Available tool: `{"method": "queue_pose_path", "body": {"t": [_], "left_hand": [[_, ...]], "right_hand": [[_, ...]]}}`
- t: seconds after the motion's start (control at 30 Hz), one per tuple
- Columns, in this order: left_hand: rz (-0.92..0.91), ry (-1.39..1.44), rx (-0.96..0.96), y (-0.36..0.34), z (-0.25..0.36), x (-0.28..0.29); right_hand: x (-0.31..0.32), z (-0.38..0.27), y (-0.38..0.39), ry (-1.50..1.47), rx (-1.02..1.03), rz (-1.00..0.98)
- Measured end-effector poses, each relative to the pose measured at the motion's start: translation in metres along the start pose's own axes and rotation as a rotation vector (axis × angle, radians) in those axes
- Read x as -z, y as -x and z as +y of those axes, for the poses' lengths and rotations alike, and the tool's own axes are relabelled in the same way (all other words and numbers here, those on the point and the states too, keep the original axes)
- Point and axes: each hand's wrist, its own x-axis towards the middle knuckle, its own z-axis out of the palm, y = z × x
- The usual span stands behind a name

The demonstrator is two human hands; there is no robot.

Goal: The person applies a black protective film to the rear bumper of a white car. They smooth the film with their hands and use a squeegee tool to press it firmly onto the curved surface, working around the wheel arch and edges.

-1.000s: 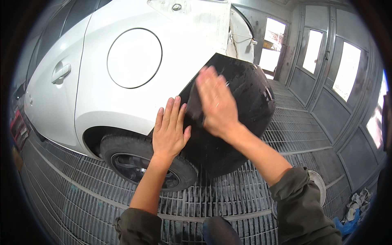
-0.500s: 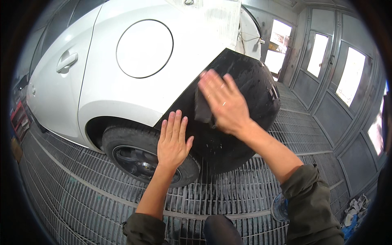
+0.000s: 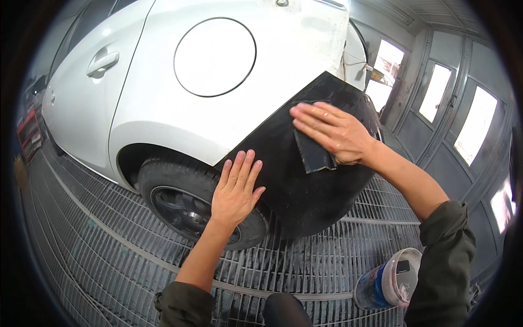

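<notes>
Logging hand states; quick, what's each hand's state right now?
Left hand: open, empty, at edge of black bumper.
Right hand: open, flat over dark sheet on bumper.

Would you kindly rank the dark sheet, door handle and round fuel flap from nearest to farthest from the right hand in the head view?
1. Dark sheet, under the right hand.
2. Round fuel flap, upper left of the hand.
3. Door handle, even farther left.

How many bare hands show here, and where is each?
2. The left hand has its fingers by the edge of the black bumper, near the tyre; the right hand lies over a dark sheet on the bumper.
</notes>
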Motion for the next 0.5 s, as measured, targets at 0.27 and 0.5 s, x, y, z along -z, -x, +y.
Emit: {"method": "queue_pose_path", "body": {"t": [0.27, 0.5], "left_hand": [[-0.016, -0.057, -0.019, 0.002, -0.006, -0.003], [-0.013, -0.065, -0.017, 0.007, -0.006, -0.006]], "right_hand": [[0.027, 0.080, -0.006, -0.086, 0.317, -0.185], [0.025, 0.073, -0.030, -0.204, 0.457, -0.157]]}}
